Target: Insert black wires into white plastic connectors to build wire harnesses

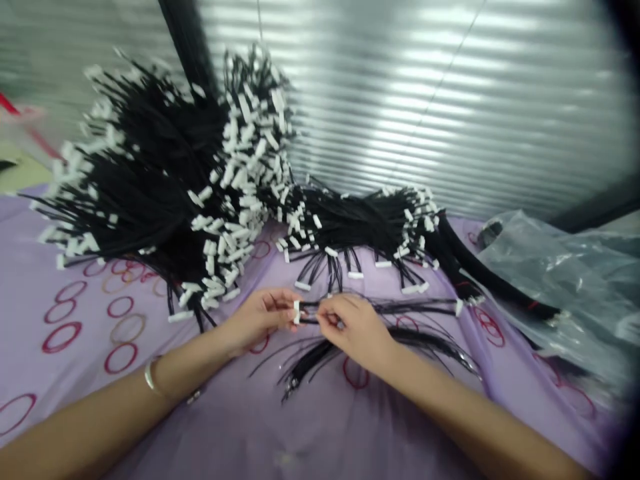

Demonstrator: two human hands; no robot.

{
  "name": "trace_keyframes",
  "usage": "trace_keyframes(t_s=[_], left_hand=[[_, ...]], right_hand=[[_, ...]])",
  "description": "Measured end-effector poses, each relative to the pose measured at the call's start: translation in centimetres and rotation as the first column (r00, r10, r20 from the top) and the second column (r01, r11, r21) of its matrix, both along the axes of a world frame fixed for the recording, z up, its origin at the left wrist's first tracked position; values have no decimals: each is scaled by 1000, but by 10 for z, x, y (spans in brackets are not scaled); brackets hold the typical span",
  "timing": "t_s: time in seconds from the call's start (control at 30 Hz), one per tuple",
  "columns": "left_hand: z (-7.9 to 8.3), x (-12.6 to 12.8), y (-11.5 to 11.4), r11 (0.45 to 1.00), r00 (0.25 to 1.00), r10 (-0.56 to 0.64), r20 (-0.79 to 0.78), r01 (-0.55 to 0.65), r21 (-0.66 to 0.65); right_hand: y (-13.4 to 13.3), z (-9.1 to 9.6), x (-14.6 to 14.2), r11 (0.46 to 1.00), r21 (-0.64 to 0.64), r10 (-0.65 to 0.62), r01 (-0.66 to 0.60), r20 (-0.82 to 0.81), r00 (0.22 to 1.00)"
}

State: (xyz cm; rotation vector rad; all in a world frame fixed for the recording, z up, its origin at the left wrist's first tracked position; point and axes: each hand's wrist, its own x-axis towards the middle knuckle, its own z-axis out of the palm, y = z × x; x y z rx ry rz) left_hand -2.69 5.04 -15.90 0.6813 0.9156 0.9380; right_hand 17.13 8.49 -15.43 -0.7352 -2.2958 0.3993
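Between thumb and fingers, my left hand (267, 317) grips a white connector (297, 312) at one end of a black wire harness (420, 307). The fingers of my right hand (355, 330) are pinched together just right of that connector, at the harness wires; exactly what they hold is too small to make out. Stretching off to the right, the harness ends in a second white connector (459, 307). Below my hands a loose bundle of black wires (320, 360) with bare metal terminals lies on the purple cloth (310, 427), partly hidden by my right hand.
A tall heap of finished-looking black harnesses (165, 167) rises at the left, with a lower pile (360, 220) behind my hands. Red rubber bands (63, 337) lie scattered. At the right are thick black wire bundles (495, 273) and a clear plastic bag (560, 280). A corrugated wall (425, 100) stands behind.
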Motion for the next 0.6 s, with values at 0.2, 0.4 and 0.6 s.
trace_keyframes(t_s=[0.2, 0.4, 0.6], left_hand=[[-3, 3, 0, 1000, 1000, 6, -26, -5, 26], [17, -4, 7, 997, 996, 51, -71, -47, 57], [-6, 10, -15, 998, 993, 34, -112, -28, 55]], right_hand=[[3, -11, 1, 999, 29, 33, -31, -69, 997], [10, 0, -8, 996, 76, 41, -34, -96, 995], [-20, -19, 3, 992, -122, -44, 33, -97, 994]])
